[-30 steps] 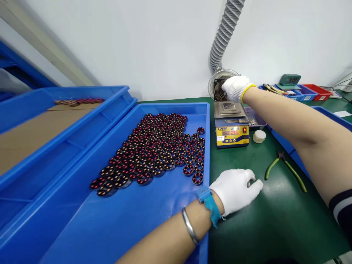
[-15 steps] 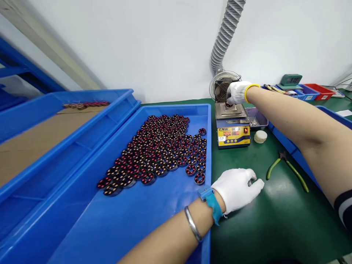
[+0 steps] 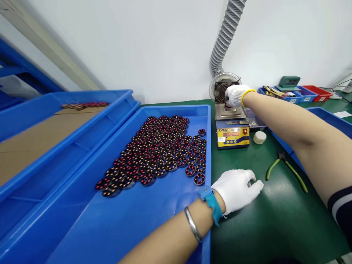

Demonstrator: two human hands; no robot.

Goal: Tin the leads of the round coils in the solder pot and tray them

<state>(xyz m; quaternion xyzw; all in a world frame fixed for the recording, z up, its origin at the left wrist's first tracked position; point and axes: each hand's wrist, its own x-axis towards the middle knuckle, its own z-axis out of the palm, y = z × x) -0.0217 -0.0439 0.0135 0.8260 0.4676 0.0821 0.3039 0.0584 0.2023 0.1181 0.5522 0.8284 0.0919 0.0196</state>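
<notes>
My right hand (image 3: 236, 95), in a white knit glove with a yellow cuff, is closed on a small round wound stator (image 3: 228, 107), mostly hidden under the fingers. It holds the piece low over the metal top of a yellow-and-blue solder pot (image 3: 233, 138) with lit red digits. My left hand (image 3: 238, 190), gloved in white, rests on the green table (image 3: 247, 234) beside the tray, thumb and fingers apart, holding nothing. Left of it, a blue tray (image 3: 132, 223) carries many black-rimmed stators (image 3: 162, 146) with red or copper-coloured windings.
Green-handled cutters (image 3: 281, 157) and a round whitish pad (image 3: 259, 138) lie right of the pot. Behind it stand a fan (image 3: 221, 91) and a grey duct hose (image 3: 226, 36). A second blue tray (image 3: 110, 113) flanks the left; small bins (image 3: 316, 93) and a clock (image 3: 289, 81) sit at far right.
My right hand has dipped slightly and shifted a little left with the stator at the pot. The left hand stays in place. The pot's digits have changed.
</notes>
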